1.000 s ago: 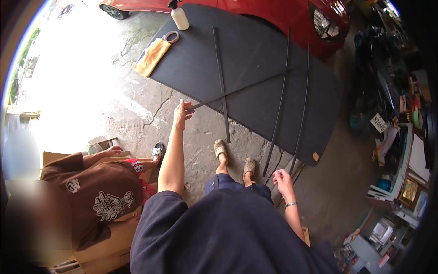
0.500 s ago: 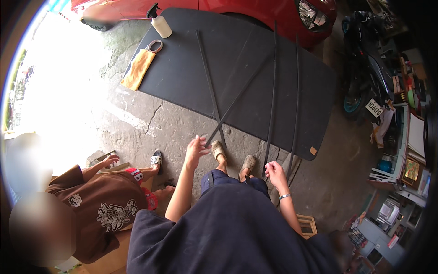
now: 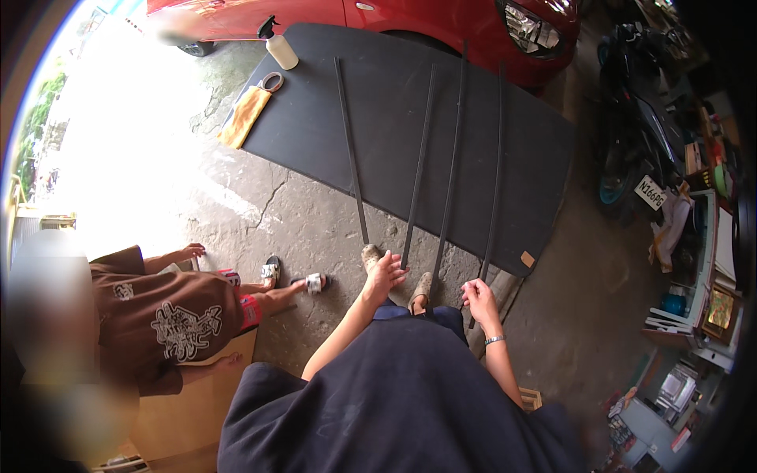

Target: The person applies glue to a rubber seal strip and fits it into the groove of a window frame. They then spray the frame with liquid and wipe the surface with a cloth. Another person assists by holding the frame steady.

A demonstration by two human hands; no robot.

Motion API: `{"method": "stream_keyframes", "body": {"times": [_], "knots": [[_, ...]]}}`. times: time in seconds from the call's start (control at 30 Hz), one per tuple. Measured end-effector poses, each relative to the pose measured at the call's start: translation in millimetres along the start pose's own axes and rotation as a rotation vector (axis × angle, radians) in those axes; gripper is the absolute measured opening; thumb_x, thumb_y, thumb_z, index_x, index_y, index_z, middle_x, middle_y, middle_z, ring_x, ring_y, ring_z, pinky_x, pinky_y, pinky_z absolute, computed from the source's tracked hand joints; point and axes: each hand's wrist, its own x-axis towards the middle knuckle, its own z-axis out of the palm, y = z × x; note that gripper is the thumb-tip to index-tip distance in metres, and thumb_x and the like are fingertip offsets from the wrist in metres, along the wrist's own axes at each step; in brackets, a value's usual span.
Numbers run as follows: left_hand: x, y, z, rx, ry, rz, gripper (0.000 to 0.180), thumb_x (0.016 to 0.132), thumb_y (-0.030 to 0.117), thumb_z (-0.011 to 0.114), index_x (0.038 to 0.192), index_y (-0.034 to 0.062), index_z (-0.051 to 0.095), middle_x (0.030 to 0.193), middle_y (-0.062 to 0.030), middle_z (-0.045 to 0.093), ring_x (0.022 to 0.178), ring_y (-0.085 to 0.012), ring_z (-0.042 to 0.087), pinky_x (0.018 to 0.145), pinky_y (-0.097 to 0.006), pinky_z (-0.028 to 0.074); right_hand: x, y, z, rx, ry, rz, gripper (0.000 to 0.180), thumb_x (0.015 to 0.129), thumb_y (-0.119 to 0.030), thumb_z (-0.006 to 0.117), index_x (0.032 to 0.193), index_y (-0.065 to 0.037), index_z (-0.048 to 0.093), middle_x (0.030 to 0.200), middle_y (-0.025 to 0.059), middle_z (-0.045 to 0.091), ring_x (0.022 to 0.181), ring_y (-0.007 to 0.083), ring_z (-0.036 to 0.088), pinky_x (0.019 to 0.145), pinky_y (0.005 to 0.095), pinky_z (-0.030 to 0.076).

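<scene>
Several long, thin black strips (image 3: 420, 158) lie spread side by side across a large black board (image 3: 378, 94), their near ends reaching past its edge toward me. My left hand (image 3: 384, 274) is open, fingers stretched out beside the near end of the second strip from the left; whether they touch it I cannot tell. My right hand (image 3: 480, 301), with a metal band at the wrist, has curled, pinched fingers over the near part of the rightmost strip (image 3: 494, 189). What those fingers hold, if anything, is hidden.
A spray bottle (image 3: 281, 50), tape roll (image 3: 272, 82) and orange cloth (image 3: 246, 118) sit on the board's left end. Beyond it stands a red car (image 3: 441, 17). At left is a person in a brown shirt (image 3: 150, 315); at right, a motorcycle (image 3: 650, 126) and cluttered shelves (image 3: 698, 268).
The strip that lay slanted across the leftmost one now lies roughly parallel to the others. My left hand has moved right and slightly down. The person at left has shifted arms and legs.
</scene>
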Motion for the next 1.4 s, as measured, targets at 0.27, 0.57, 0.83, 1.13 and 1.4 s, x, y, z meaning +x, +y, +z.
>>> {"method": "stream_keyframes", "body": {"times": [0.27,0.57,0.83,1.13,1.4], "knots": [[-29,-30,22,0.118,0.214,0.181,0.049,0.102,0.049,0.049,0.127,0.0068,0.056,0.108,-0.0051,0.066,0.105,-0.0219,0.064,0.085,-0.037,0.051,-30,8,-61,-0.014,0.012,-0.123,0.020,0.104,-0.020,0.054,0.094,-0.003,0.059,0.075,0.0014,0.061,0.065,0.0076,0.057,0.059,0.0237,0.049],[-233,56,128,0.503,0.250,1.048,0.024,0.100,0.014,0.056,0.080,0.0030,0.053,0.072,-0.0045,0.060,0.064,-0.0125,0.058,0.059,-0.027,0.047,-39,-62,-63,-0.051,0.120,-0.293,0.050,0.107,-0.035,0.047,0.067,-0.006,0.044,0.049,0.0013,0.041,0.038,0.0106,0.045,0.039,0.0300,0.036],[-443,151,187,0.674,-0.503,2.284,0.010,0.081,0.002,0.062,0.085,0.0058,0.054,0.078,-0.0078,0.063,0.071,-0.0250,0.066,0.061,-0.038,0.053,-54,-147,30,-0.130,0.127,-0.547,0.050,0.105,-0.034,0.054,0.065,-0.004,0.046,0.057,-0.0026,0.038,0.056,0.0077,0.031,0.051,0.0307,0.026],[-440,155,124,0.142,-0.320,2.578,0.016,0.078,0.006,0.063,0.076,0.0080,0.048,0.073,-0.0075,0.061,0.063,-0.0246,0.064,0.052,-0.037,0.049,-70,-164,200,0.183,0.048,-0.414,0.056,0.105,-0.039,0.053,0.062,-0.003,0.056,0.047,-0.0053,0.040,0.038,0.0043,0.038,0.037,0.0257,0.026],[-441,204,54,0.726,-0.499,2.361,0.016,0.078,0.008,0.068,0.082,0.0048,0.053,0.082,-0.0095,0.061,0.075,-0.0284,0.065,0.064,-0.039,0.052,-46,-166,275,0.076,0.089,-0.578,0.055,0.104,-0.038,0.053,0.065,-0.002,0.064,0.049,-0.0037,0.042,0.048,0.0054,0.039,0.047,0.0294,0.026]]}}
